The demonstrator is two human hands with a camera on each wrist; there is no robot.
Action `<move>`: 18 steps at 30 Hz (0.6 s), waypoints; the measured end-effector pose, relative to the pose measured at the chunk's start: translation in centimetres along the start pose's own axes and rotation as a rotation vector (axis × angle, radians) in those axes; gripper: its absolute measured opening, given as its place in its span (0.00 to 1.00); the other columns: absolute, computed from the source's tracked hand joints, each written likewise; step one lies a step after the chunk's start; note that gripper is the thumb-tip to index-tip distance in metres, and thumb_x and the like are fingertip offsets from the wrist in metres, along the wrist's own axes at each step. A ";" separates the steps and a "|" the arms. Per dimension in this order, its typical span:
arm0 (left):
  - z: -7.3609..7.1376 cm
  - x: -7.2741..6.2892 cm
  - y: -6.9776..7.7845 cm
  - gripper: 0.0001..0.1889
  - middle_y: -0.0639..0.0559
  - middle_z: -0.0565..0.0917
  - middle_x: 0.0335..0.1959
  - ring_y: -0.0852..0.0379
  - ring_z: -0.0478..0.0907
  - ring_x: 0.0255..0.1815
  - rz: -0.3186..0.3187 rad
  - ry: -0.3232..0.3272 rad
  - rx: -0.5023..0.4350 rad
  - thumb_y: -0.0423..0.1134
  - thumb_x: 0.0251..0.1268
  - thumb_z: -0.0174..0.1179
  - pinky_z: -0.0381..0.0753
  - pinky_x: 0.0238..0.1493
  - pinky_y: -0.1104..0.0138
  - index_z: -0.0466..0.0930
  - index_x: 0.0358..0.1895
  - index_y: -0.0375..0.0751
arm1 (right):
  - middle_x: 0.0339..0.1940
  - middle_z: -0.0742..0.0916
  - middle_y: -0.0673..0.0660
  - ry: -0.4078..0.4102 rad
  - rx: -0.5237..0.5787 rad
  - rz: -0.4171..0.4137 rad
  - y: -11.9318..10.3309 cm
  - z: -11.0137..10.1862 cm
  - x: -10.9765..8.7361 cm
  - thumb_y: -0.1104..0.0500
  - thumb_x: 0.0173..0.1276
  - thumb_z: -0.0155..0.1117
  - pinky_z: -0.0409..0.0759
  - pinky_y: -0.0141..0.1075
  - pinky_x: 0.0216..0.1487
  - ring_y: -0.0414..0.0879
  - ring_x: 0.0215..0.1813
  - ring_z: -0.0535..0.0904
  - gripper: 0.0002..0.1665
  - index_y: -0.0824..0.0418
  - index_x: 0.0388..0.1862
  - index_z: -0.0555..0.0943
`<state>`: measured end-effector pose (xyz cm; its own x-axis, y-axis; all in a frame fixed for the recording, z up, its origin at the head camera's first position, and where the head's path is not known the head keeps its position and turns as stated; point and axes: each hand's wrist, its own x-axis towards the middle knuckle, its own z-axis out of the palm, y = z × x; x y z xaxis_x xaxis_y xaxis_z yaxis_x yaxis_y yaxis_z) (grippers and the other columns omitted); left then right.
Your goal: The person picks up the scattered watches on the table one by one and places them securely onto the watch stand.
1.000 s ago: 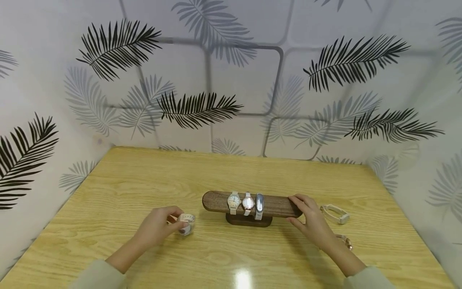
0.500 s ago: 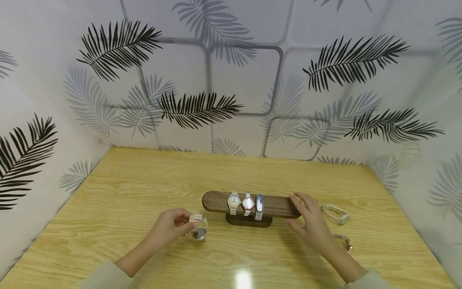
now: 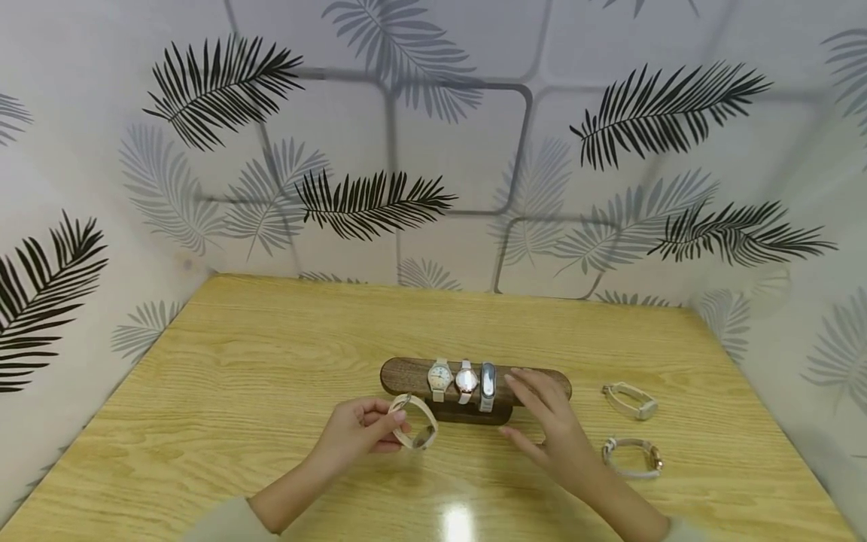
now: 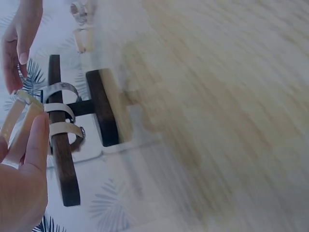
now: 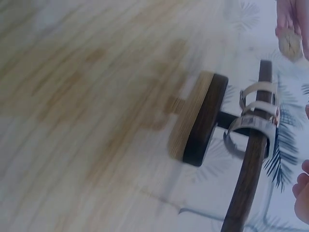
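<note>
**Cream watch [image 3: 424, 436] near wooden stand [image 3: 450, 412]**

The watch is pinched by the fingers of the left hand [image 3: 354, 435]; the stand's nine-to-three bar [image 3: 405, 376] is found toward two o'clock. Nearer the bar, at three o'clock, the right hand [image 3: 564, 443] is held, fingers spread.

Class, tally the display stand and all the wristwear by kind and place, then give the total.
Display stand: 1
Round-faced watches on the stand: 2
Slim band on the stand: 1
Watch in the left hand, the hand itself not counted: 1
Watches lying on the table: 2
Total: 7
</note>
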<state>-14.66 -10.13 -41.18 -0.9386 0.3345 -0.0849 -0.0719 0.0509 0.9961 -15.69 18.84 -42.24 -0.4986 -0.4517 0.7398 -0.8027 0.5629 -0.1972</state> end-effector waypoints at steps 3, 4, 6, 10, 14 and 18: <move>0.8 0.4 0.6 0.19 0.35 0.85 0.36 0.61 0.85 0.29 -0.004 0.030 -0.045 0.37 0.65 0.56 0.85 0.37 0.67 0.73 0.45 0.18 | 0.55 0.76 0.67 0.001 0.035 -0.024 -0.9 0.5 0.4 0.44 0.66 0.56 0.57 0.23 0.70 0.53 0.59 0.69 0.36 0.73 0.59 0.72; 1.1 0.5 0.7 0.18 0.36 0.85 0.36 0.61 0.85 0.29 -0.012 0.037 -0.067 0.37 0.66 0.56 0.85 0.38 0.67 0.73 0.45 0.18 | 0.55 0.76 0.67 0.000 0.043 -0.028 -1.1 0.7 0.6 0.44 0.66 0.56 0.57 0.23 0.70 0.53 0.59 0.69 0.36 0.73 0.59 0.72; 1.6 0.8 0.9 0.19 0.39 0.86 0.36 0.61 0.85 0.29 -0.028 0.044 -0.124 0.37 0.66 0.55 0.84 0.39 0.66 0.72 0.45 0.18 | 0.55 0.76 0.66 0.001 0.062 -0.041 -1.6 1.1 0.9 0.45 0.66 0.57 0.58 0.24 0.69 0.52 0.59 0.69 0.35 0.74 0.58 0.72; 2.8 1.4 1.3 0.19 0.46 0.87 0.33 0.61 0.85 0.31 -0.065 0.026 -0.248 0.38 0.67 0.55 0.84 0.42 0.65 0.71 0.46 0.19 | 0.56 0.75 0.65 -0.010 0.089 -0.058 -2.5 1.6 1.6 0.44 0.68 0.54 0.61 0.23 0.67 0.51 0.58 0.70 0.34 0.72 0.59 0.72; 3.5 1.7 1.6 0.18 0.51 0.86 0.30 0.61 0.85 0.32 -0.093 -0.014 -0.310 0.39 0.68 0.54 0.83 0.43 0.66 0.72 0.46 0.21 | 0.57 0.75 0.64 -0.028 0.083 -0.090 -3.1 1.6 2.2 0.47 0.69 0.52 0.62 0.23 0.67 0.52 0.58 0.71 0.30 0.69 0.57 0.74; 3.9 1.8 2.1 0.19 0.53 0.85 0.28 0.60 0.85 0.32 -0.125 -0.038 -0.294 0.40 0.68 0.53 0.83 0.42 0.67 0.72 0.47 0.20 | 0.55 0.77 0.61 -0.047 0.055 -0.115 -3.6 1.3 2.6 0.49 0.71 0.48 0.64 0.24 0.66 0.52 0.55 0.73 0.24 0.66 0.52 0.77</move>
<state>-15.20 -5.80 -39.29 -0.9035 0.3781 -0.2019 -0.2852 -0.1787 0.9417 -14.52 14.76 -40.40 -0.4157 -0.5443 0.7286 -0.8717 0.4671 -0.1484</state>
